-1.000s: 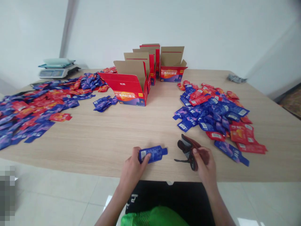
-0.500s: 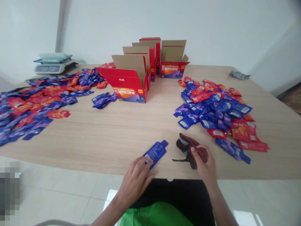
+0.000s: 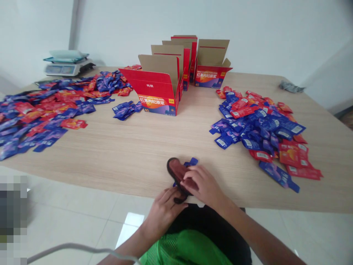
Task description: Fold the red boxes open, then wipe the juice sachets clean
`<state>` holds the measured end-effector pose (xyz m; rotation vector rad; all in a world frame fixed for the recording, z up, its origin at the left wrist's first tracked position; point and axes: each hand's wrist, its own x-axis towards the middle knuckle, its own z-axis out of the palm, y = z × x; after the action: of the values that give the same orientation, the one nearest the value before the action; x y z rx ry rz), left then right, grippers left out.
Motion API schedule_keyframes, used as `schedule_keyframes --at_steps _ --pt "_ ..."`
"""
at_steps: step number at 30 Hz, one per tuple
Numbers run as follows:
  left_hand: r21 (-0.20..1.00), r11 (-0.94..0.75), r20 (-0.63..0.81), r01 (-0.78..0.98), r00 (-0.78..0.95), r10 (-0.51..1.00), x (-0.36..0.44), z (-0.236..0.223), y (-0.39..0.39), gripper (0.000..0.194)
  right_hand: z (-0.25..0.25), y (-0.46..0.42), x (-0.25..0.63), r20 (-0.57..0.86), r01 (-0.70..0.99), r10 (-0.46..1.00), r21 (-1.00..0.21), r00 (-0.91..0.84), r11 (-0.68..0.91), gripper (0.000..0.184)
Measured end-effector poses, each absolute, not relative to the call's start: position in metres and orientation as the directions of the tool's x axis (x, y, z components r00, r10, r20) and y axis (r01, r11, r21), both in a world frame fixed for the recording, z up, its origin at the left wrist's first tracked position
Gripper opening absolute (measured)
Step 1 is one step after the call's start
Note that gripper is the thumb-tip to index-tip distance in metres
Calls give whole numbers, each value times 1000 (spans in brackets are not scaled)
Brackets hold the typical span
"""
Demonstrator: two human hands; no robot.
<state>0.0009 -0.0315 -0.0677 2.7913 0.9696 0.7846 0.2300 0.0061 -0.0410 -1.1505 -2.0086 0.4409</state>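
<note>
My right hand (image 3: 202, 184) pinches a reddish-brown, leathery-looking object with black edges (image 3: 176, 170); what kind of thing it is I cannot make out. Its black lower end meets my left hand (image 3: 167, 207), whose fingers and thumb close around it near the table's front edge. The left fingertips are partly hidden there. Beneath the brown object lies a blue pouch (image 3: 193, 161), mostly covered, with its spout end showing on the far side.
A heap of blue and red pouches (image 3: 256, 121) lies to the right, a wider heap (image 3: 52, 106) to the left. Several open red cartons (image 3: 157, 105) stand at the back. A weighing scale (image 3: 64, 68) sits far left; a grey cloth (image 3: 291, 87) lies far right.
My right hand has brought the brown object leftward over the blue pouch to my left hand. The left fingers, earlier resting on the pouch, now meet the object's end. The view has shifted slightly.
</note>
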Motion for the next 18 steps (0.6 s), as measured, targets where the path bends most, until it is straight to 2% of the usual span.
schedule_keyframes --at_steps 1,3,6,10,13,15,16,18 --pt "237 -793 421 561 677 604 0 -68 -32 19 -46 10 224 438 580 796 -545 -418 605 9" --pt "204 -799 389 566 702 597 -1 -70 -32 24 -55 24 222 422 598 750 -453 -510 661 10" --pt "157 -806 374 571 721 583 -2 -70 -32 27 -59 57 236 410 658 766 -399 -495 638 13" --pt "179 -790 350 586 713 608 -1 -68 -34 28 -43 99 262 437 762 802 -321 -408 563 10" --pt "198 -780 353 594 699 622 1 -69 -35 27 -23 93 262 577 776 787 -387 -217 498 12" --pt "197 -776 362 600 691 626 1 -71 -36 27 -14 68 251 614 717 770 -458 -173 526 15" --pt "200 -772 369 604 683 630 2 -72 -37 24 -13 53 243 594 674 770 -471 -234 569 15" --pt "219 -764 365 607 676 641 2 -73 -38 20 -17 27 229 485 581 740 -463 -466 669 11"
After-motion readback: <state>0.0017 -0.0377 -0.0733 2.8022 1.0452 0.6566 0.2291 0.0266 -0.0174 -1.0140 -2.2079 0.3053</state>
